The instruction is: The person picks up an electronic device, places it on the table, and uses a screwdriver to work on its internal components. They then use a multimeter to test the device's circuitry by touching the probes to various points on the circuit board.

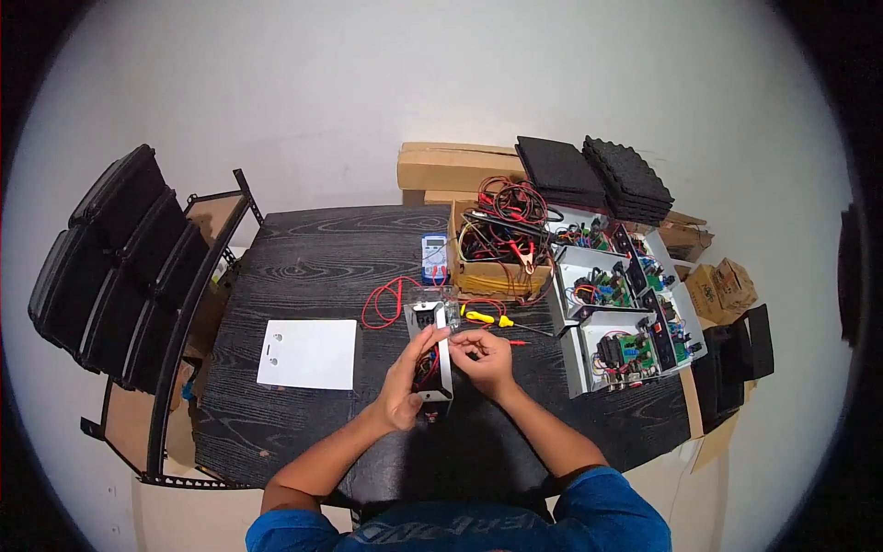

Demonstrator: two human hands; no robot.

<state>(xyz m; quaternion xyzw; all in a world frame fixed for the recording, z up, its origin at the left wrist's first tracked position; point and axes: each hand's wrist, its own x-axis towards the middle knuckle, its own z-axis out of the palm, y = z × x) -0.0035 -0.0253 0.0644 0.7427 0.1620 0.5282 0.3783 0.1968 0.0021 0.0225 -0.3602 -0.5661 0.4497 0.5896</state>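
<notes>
A narrow white metal case (445, 373) with wires and parts inside stands on the black table in front of me. My left hand (402, 386) holds it from the left side, its fingers lying along the top edge. At the case's right side is my right hand (483, 362), fingertips pinched together against the wall; whatever is between them is too small to make out. Beyond the right hand lies a yellow-handled screwdriver (487, 318). A red test probe (520, 343) rests beside that hand. To the left, a white metal panel (306, 354) lies flat.
A multimeter (434, 247) with red leads lies farther back. Behind my right hand stands a cardboard box (501, 279) full of cables and clips. Several open white cases with circuit boards (612, 354) are stacked at right. Black bins (129, 267) stand on a left rack.
</notes>
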